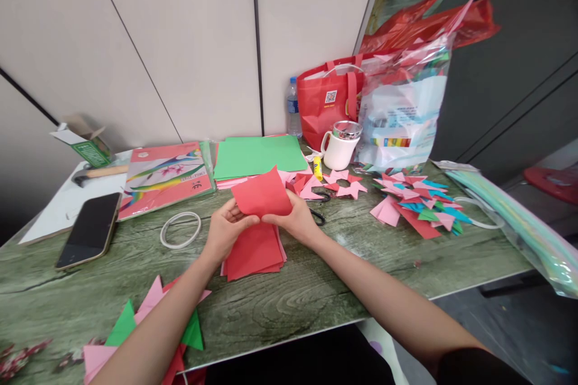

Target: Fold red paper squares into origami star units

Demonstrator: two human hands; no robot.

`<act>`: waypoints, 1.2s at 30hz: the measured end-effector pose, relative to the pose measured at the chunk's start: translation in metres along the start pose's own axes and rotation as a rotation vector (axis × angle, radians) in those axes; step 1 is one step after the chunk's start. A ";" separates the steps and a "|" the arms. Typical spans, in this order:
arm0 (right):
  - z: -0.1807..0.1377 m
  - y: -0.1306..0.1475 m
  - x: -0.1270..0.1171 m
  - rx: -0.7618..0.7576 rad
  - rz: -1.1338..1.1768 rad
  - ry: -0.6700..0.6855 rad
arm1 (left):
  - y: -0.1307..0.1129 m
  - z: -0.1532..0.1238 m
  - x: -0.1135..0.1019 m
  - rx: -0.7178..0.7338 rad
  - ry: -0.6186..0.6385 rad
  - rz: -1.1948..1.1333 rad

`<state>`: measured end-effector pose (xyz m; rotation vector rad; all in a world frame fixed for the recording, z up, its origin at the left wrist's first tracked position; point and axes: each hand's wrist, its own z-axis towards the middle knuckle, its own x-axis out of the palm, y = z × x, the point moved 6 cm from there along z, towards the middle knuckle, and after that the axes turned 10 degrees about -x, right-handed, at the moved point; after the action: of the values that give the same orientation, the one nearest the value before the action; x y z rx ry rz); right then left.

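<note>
My left hand (226,230) and my right hand (297,216) both pinch a square sheet of red paper (262,194), lifted and tilted above a small stack of red paper squares (255,252) on the green wood-grain table (316,295). The left fingers grip the sheet's lower left edge, and the right fingers hold its lower right edge. Both hands are closed on the sheet.
A phone (89,230), a white tape ring (180,228), a coloured paper pack (165,179), green sheets (257,156), scissors (320,204), a glue stick (318,168), a white mug (339,145), bottle (293,108), red bag (329,102), folded paper shapes (419,204) and triangles (149,325).
</note>
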<state>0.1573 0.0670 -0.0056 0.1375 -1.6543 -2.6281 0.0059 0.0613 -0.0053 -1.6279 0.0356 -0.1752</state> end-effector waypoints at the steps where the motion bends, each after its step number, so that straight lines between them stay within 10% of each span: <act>1: 0.000 -0.001 -0.001 0.001 0.000 -0.010 | 0.002 0.001 0.000 -0.010 0.014 -0.007; 36: -0.003 -0.006 -0.005 0.017 -0.201 -0.121 | 0.011 -0.002 -0.001 -0.212 -0.062 -0.200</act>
<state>0.1628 0.0673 -0.0118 0.1557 -1.7879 -2.8210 0.0058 0.0584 -0.0161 -1.8475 -0.1617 -0.2823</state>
